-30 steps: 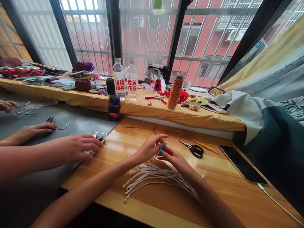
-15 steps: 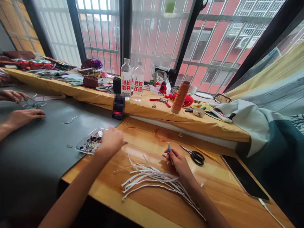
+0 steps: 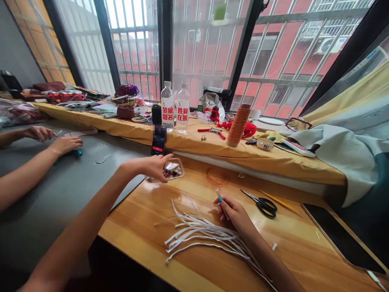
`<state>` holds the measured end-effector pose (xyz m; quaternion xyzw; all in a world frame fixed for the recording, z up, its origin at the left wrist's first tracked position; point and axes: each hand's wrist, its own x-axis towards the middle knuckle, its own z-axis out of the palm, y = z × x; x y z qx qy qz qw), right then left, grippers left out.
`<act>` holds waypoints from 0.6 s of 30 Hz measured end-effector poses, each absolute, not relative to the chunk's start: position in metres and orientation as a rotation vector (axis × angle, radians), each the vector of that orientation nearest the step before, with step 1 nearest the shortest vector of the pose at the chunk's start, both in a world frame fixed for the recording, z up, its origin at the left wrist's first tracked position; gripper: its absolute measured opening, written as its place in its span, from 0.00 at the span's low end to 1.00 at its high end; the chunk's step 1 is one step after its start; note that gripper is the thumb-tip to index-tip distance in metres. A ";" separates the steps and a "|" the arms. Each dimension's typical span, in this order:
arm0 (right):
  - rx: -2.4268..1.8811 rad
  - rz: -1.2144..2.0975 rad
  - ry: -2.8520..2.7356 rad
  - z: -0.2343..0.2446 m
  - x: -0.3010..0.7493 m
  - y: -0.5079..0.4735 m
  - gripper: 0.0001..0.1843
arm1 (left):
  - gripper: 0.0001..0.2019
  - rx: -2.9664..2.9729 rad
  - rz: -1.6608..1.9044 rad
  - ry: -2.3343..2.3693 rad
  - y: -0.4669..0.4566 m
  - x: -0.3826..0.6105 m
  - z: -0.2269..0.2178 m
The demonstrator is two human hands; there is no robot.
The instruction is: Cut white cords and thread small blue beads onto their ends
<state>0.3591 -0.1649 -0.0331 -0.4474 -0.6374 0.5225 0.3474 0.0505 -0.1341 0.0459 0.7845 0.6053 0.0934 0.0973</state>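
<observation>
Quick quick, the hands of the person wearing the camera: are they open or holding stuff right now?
Left hand: on the clear box; how firmly it grips can't be told.
Right hand: closed, pinching a short white piece.

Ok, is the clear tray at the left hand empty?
Not empty: small pieces show in the clear tray; the left hand hides part, so fullness is unclear.

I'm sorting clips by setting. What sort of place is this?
Probably a small craft workshop or hobby room: white cords lie across the wooden table, a spool of orange cord stands near the window, and a clear tray holds small bead-like pieces.
</observation>
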 end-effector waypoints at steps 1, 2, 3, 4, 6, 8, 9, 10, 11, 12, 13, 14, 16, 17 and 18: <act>-1.161 1.366 -1.655 -0.033 0.359 -0.165 0.19 | 0.45 2.400 0.261 1.708 -0.120 0.063 0.054; -1.161 1.374 -1.657 -0.032 0.359 -0.166 0.19 | 0.45 2.468 0.280 1.640 -0.105 0.075 0.059; -1.160 1.379 -1.662 -0.032 0.359 -0.167 0.19 | 0.44 2.527 0.277 1.568 -0.090 0.087 0.063; -1.157 1.378 -1.669 -0.031 0.359 -0.167 0.19 | 0.44 2.573 0.259 1.521 -0.076 0.097 0.064; -1.155 1.365 -1.688 -0.030 0.359 -0.169 0.19 | 0.43 2.631 0.146 1.491 -0.053 0.116 0.061; -1.163 1.346 -1.707 -0.030 0.359 -0.170 0.18 | 0.44 2.680 0.000 1.483 -0.039 0.130 0.053; -1.172 1.336 -1.713 -0.030 0.358 -0.170 0.18 | 0.44 2.699 -0.070 1.474 -0.035 0.134 0.048; -1.180 1.330 -1.715 -0.030 0.358 -0.171 0.18 | 0.44 2.715 -0.129 1.463 -0.032 0.137 0.044; -1.186 1.331 -1.713 -0.030 0.358 -0.171 0.18 | 0.44 2.726 -0.173 1.454 -0.030 0.139 0.040; -1.191 1.340 -1.707 -0.031 0.358 -0.172 0.18 | 0.44 2.731 -0.205 1.451 -0.029 0.138 0.036; -1.194 1.354 -1.698 -0.031 0.358 -0.172 0.18 | 0.44 2.729 -0.225 1.459 -0.027 0.137 0.033; -1.195 1.368 -1.691 -0.031 0.357 -0.173 0.18 | 0.44 2.722 -0.237 1.474 -0.025 0.135 0.031; -1.191 1.389 -1.677 -0.030 0.357 -0.173 0.18 | 0.44 2.681 -0.250 1.517 -0.020 0.128 0.026; -1.186 1.392 -1.675 -0.030 0.357 -0.173 0.18 | 0.45 2.646 -0.254 1.536 -0.016 0.124 0.024; -1.179 1.392 -1.675 -0.030 0.356 -0.173 0.18 | 0.45 2.611 -0.248 1.543 -0.013 0.120 0.021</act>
